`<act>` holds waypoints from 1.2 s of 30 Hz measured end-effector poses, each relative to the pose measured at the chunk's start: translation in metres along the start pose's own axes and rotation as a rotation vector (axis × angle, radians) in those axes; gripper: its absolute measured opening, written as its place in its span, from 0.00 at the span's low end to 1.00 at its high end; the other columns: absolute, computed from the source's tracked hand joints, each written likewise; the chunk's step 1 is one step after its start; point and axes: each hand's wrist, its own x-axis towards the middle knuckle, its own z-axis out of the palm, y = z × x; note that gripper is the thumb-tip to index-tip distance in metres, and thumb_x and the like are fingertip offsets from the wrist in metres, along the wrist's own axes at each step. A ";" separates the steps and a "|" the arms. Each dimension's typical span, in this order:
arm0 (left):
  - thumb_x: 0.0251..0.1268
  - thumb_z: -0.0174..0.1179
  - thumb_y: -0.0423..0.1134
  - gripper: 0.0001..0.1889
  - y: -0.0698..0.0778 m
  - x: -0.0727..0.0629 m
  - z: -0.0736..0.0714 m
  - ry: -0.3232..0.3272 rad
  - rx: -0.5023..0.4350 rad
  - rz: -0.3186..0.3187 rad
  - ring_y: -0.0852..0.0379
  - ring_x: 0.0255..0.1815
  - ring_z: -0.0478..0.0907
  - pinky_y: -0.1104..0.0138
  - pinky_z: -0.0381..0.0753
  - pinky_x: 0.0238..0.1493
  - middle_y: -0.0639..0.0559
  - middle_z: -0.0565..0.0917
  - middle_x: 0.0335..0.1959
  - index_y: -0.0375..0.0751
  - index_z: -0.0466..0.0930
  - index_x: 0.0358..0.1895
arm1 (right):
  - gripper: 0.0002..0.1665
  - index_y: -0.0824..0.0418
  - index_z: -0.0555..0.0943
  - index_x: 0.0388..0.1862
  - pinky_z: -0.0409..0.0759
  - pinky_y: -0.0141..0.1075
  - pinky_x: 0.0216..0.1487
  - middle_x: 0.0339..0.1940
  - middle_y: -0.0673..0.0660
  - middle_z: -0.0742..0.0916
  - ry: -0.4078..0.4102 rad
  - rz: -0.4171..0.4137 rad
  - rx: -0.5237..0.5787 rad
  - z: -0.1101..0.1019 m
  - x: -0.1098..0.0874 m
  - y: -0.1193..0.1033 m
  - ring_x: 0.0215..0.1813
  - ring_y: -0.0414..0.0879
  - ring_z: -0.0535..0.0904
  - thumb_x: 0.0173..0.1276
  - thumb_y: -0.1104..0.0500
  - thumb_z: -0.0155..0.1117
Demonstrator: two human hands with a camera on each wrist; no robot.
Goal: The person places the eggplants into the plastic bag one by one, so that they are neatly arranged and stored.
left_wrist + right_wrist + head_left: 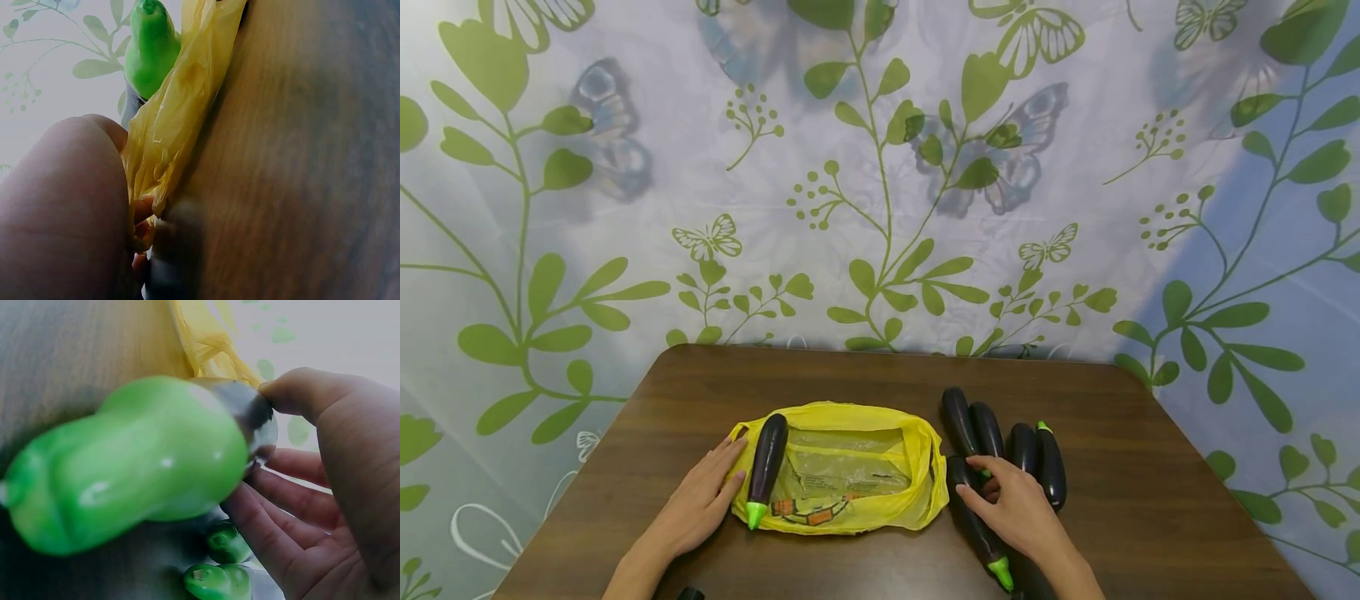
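Note:
A yellow plastic bag [925,442] lies mouth-up on the table, its opening spread wide. Across its left rim rests a dark eggplant [767,458], green cap toward me. My left hand [700,500] holds the bag's left edge; in the left wrist view its fingers show partly behind the crumpled plastic. Right of the bag, my right hand [1018,504] grips another eggplant [972,521] between thumb and fingers. The right wrist view shows this eggplant's green cap [156,456] up close, with the thumb on one side of the body and fingers on the other.
Several more eggplants [1051,471] lie grouped behind and beside my right hand. A dark object [691,593] pokes in at the bottom edge near my left forearm. The brown wooden table [1120,442] ends at a leaf-and-butterfly patterned curtain [880,208].

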 end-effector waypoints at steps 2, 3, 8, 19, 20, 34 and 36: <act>0.85 0.47 0.46 0.28 0.000 0.000 0.000 0.001 0.001 0.001 0.36 0.81 0.59 0.90 0.28 0.71 0.37 0.67 0.78 0.34 0.65 0.78 | 0.25 0.51 0.86 0.58 0.85 0.32 0.36 0.54 0.51 0.89 0.011 -0.001 0.003 0.000 0.000 0.000 0.35 0.33 0.82 0.64 0.44 0.77; 0.85 0.47 0.46 0.28 0.000 0.000 0.000 0.000 0.002 0.002 0.36 0.81 0.59 0.90 0.28 0.71 0.37 0.66 0.78 0.34 0.64 0.78 | 0.26 0.51 0.86 0.58 0.85 0.32 0.36 0.54 0.51 0.89 0.014 -0.001 0.006 -0.001 0.000 0.001 0.35 0.33 0.82 0.64 0.43 0.77; 0.85 0.47 0.47 0.28 0.000 0.000 0.000 -0.002 0.004 0.001 0.36 0.81 0.59 0.90 0.27 0.70 0.37 0.66 0.78 0.34 0.65 0.78 | 0.26 0.51 0.85 0.59 0.86 0.31 0.35 0.55 0.52 0.89 0.027 0.007 0.026 -0.002 0.000 0.000 0.34 0.34 0.83 0.65 0.43 0.76; 0.85 0.46 0.47 0.28 0.001 0.000 0.000 -0.004 -0.005 0.002 0.35 0.81 0.59 0.91 0.27 0.70 0.37 0.66 0.78 0.34 0.64 0.78 | 0.28 0.52 0.84 0.62 0.88 0.33 0.35 0.52 0.55 0.89 0.056 0.032 0.073 -0.005 0.001 -0.002 0.35 0.37 0.85 0.66 0.43 0.75; 0.85 0.46 0.47 0.28 0.001 0.000 -0.001 -0.004 -0.005 0.003 0.35 0.81 0.59 0.91 0.27 0.69 0.36 0.66 0.78 0.34 0.65 0.78 | 0.28 0.52 0.84 0.62 0.88 0.33 0.35 0.51 0.55 0.89 0.062 0.031 0.078 -0.005 0.001 -0.003 0.35 0.37 0.85 0.66 0.43 0.75; 0.85 0.46 0.47 0.28 0.001 0.000 -0.001 -0.004 -0.002 0.001 0.35 0.81 0.59 0.90 0.28 0.70 0.36 0.67 0.78 0.34 0.65 0.78 | 0.30 0.52 0.83 0.63 0.87 0.29 0.36 0.49 0.53 0.90 0.123 0.031 0.129 -0.005 0.004 -0.006 0.36 0.37 0.86 0.67 0.41 0.74; 0.85 0.46 0.48 0.28 0.001 0.000 -0.001 -0.003 0.002 -0.003 0.36 0.81 0.59 0.88 0.30 0.73 0.37 0.67 0.78 0.34 0.65 0.78 | 0.29 0.52 0.83 0.63 0.86 0.29 0.36 0.48 0.53 0.90 0.121 0.047 0.142 -0.004 0.004 -0.007 0.37 0.38 0.86 0.67 0.43 0.75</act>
